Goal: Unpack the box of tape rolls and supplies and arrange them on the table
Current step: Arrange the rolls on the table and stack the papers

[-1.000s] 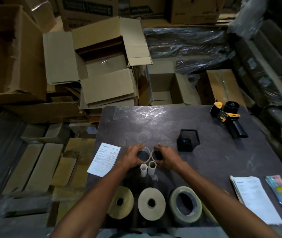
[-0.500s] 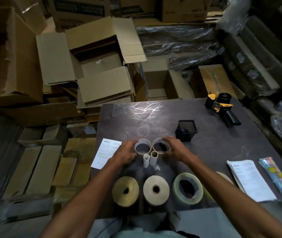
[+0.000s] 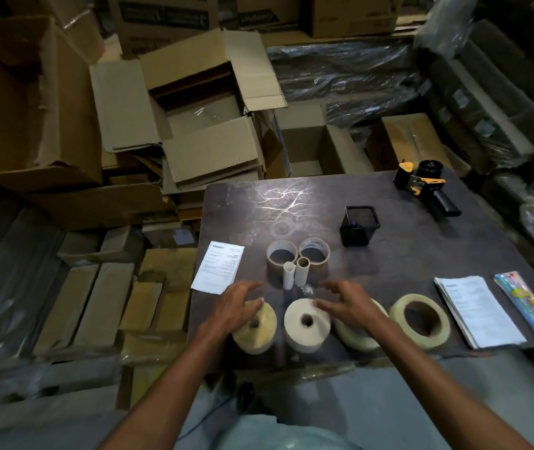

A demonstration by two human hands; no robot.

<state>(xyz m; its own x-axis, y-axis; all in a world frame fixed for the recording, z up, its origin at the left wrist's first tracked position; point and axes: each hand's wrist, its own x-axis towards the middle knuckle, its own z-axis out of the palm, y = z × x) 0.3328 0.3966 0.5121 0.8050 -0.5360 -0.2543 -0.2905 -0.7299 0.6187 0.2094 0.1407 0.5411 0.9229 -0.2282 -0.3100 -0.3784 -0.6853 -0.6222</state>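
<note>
Head view: left hand (image 3: 238,306) and right hand (image 3: 347,306) hover with fingers spread and relaxed, grasping nothing, over the near row of tape rolls (image 3: 306,324) on the tabletop (image 3: 405,254). Just beyond the fingertips stand two small tubes (image 3: 295,274) and two tape rings (image 3: 298,253). Farther right, a black square holder (image 3: 358,227) has something small inside, too dark to identify.

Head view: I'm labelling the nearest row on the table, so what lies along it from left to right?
Yellowish roll → white roll → roll under the right hand → wide-cored roll → paper stack → colourful packet.
</note>
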